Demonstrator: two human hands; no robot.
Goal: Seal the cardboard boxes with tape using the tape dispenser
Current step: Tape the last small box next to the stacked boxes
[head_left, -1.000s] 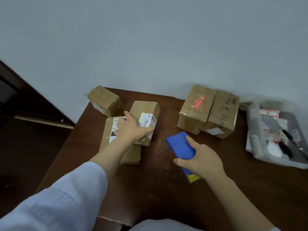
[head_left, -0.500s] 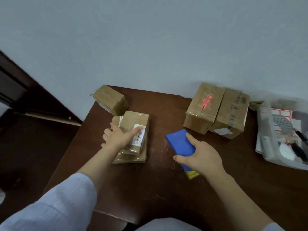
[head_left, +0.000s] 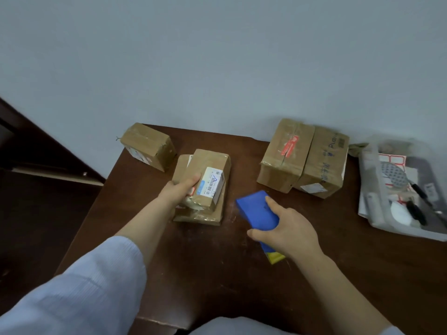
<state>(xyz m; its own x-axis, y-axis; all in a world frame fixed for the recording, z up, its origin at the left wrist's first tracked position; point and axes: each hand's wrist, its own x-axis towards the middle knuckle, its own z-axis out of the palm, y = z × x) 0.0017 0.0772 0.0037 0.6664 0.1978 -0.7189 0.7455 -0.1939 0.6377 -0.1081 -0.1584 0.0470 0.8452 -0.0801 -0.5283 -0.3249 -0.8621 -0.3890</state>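
You look to be between seals: your left hand (head_left: pixel 180 189) is curled round the near end of the labelled box (head_left: pixel 205 170), one digit laid over its top face beside the white barcode sticker; that box sits tilted on the flat box (head_left: pixel 200 217) directly beneath your fingers. Your right hand (head_left: pixel 287 232) is wrapped round the tape dispenser (head_left: pixel 256 211), forefinger stretched along its upper face; the tool sits low over the table (head_left: pixel 217 274), just right of the stacked pair and clear of both; whether it rests on the wood I cannot tell. No strip of tape shows drawn from it, so I judge this box's sealing not yet begun. Glossy bands already cross the flat box under your left hand, the small box (head_left: pixel 147 146) beyond and left of it, and, beyond your right hand, the red-stickered box (head_left: pixel 285 155) and the printed box (head_left: pixel 324 163), pressed side by side; whether those count as finished I cannot tell. The cartons are matte brown card with softened, dented corners; the dispenser is a smooth, hard blue block with a yellow part showing under your wrist; the table is dark, scuffed wood; well to the right of your right hand a clear plastic bin (head_left: pixel 370 189) holds papers and pens.
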